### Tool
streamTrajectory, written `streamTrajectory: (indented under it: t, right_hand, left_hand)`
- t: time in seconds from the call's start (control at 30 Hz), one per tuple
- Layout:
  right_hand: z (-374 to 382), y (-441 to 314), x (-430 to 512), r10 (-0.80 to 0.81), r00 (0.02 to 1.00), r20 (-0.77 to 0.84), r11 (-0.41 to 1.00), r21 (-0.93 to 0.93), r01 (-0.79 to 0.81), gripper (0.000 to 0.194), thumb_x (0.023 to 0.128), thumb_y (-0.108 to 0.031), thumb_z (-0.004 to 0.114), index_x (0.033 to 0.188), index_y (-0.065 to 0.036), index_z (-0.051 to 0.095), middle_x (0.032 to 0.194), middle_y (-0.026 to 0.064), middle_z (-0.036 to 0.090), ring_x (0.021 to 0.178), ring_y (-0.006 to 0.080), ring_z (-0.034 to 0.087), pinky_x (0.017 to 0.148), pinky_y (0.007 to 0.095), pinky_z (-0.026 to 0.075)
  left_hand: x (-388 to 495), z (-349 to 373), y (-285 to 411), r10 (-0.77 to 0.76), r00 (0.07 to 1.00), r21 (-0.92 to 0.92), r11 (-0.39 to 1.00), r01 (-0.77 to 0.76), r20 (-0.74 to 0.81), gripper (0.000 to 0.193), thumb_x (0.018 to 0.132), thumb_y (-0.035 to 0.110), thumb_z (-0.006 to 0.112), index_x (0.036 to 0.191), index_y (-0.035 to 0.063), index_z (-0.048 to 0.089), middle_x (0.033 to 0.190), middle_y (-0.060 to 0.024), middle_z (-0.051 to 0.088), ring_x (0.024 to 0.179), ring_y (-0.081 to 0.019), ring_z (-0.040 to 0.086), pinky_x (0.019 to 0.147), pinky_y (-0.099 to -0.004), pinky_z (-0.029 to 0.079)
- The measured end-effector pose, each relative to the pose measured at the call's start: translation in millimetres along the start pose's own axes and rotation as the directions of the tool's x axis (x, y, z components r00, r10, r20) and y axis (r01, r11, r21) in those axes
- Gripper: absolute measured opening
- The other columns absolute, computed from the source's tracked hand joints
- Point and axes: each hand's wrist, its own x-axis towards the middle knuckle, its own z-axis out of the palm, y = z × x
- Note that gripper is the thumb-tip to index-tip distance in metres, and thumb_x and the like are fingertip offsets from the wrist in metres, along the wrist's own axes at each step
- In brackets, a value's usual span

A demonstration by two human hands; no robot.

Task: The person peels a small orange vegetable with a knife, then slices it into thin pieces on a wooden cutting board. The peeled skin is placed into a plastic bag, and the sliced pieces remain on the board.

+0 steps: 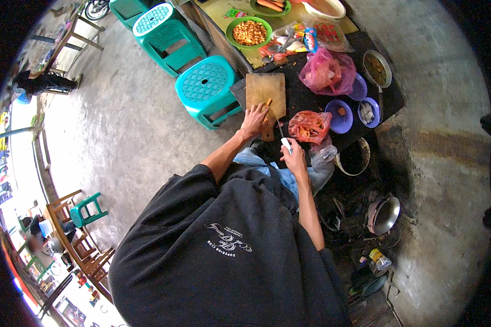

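A wooden cutting board [265, 86] with a short handle lies on the dark table before me. My left hand [253, 121] rests over its near part, fingertips on an orange piece of food [268, 103], perhaps carrot. More orange bits show beside the fingers. My right hand [295, 155] grips the white handle of a knife [286, 144]; its blade points away from me over the board's right edge. Just right of the blade sits a red plastic bag [309, 126] with orange pieces in it. A purple bowl [338, 117] holding one small orange-brown piece stands beyond that bag.
Another purple bowl [368, 112] holds white chunks. A pink plastic bag [327, 72], a pan of food [377, 68] and a green plate of chopped orange-brown food [248, 32] stand farther off. Teal plastic stools [206, 83] line the left. A concrete wall [446, 135] rises at right.
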Motion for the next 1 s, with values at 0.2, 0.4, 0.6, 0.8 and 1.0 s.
streamTrajectory:
  t: [0.2, 0.4, 0.6, 0.8, 1.0]
  right_hand:
    - [-1, 6, 7, -0.022, 0.999, -0.031, 0.986, -0.169, 0.016, 0.043, 0.093, -0.016, 0.063, 0.132, 0.001, 0.057, 0.102, 0.0214, 0.072, 0.087, 0.0328, 0.072, 0.081, 0.0416, 0.055]
    - [0, -1, 6, -0.088, 0.996, -0.017, 0.978, -0.193, 0.084, 0.051, 0.088, -0.018, 0.069, 0.134, 0.000, 0.057, 0.120, 0.0243, 0.067, 0.110, 0.0374, 0.066, 0.094, 0.0417, 0.051]
    - [17, -11, 33, -0.193, 0.978, -0.077, 0.965, -0.196, 0.175, 0.047, 0.091, -0.018, 0.064, 0.135, 0.000, 0.056, 0.126, 0.0225, 0.064, 0.115, 0.0380, 0.063, 0.098, 0.0422, 0.049]
    - [28, -20, 54, -0.290, 0.956, -0.052, 0.926, -0.268, 0.266, 0.039, 0.096, -0.014, 0.056, 0.132, 0.001, 0.058, 0.123, 0.0238, 0.065, 0.112, 0.0387, 0.064, 0.095, 0.0420, 0.051]
    - [34, -24, 55, -0.264, 0.963, -0.050, 0.925, -0.298, 0.238, 0.038, 0.095, -0.012, 0.056, 0.130, 0.003, 0.059, 0.118, 0.0269, 0.066, 0.110, 0.0401, 0.064, 0.095, 0.0441, 0.051]
  left_hand:
    - [4, -15, -8, 0.086, 0.996, -0.097, 0.991, -0.088, -0.025, 0.042, 0.086, 0.023, 0.062, 0.126, 0.0075, 0.062, 0.136, -0.0123, 0.053, 0.118, -0.0317, 0.052, 0.097, -0.0454, 0.042]
    - [-3, -25, -21, 0.014, 0.994, -0.255, 0.966, -0.042, -0.108, 0.039, 0.084, 0.018, 0.065, 0.122, 0.0084, 0.064, 0.119, -0.0157, 0.059, 0.112, -0.0336, 0.056, 0.088, -0.0448, 0.048]
    - [-15, -6, -14, -0.107, 0.992, -0.429, 0.900, 0.070, -0.063, 0.054, 0.085, 0.019, 0.066, 0.135, 0.0074, 0.050, 0.106, -0.0227, 0.058, 0.096, -0.0449, 0.061, 0.079, -0.0511, 0.052]
    - [-21, -3, -17, -0.069, 0.998, -0.365, 0.929, 0.067, 0.008, 0.063, 0.087, 0.019, 0.061, 0.145, 0.0104, 0.040, 0.108, -0.0230, 0.059, 0.097, -0.0441, 0.062, 0.080, -0.0526, 0.052]
    - [-24, -7, -17, -0.062, 0.995, -0.218, 0.973, 0.078, 0.080, 0.074, 0.088, 0.019, 0.057, 0.156, 0.0163, 0.027, 0.099, -0.0226, 0.066, 0.091, -0.0395, 0.066, 0.076, -0.0540, 0.047]
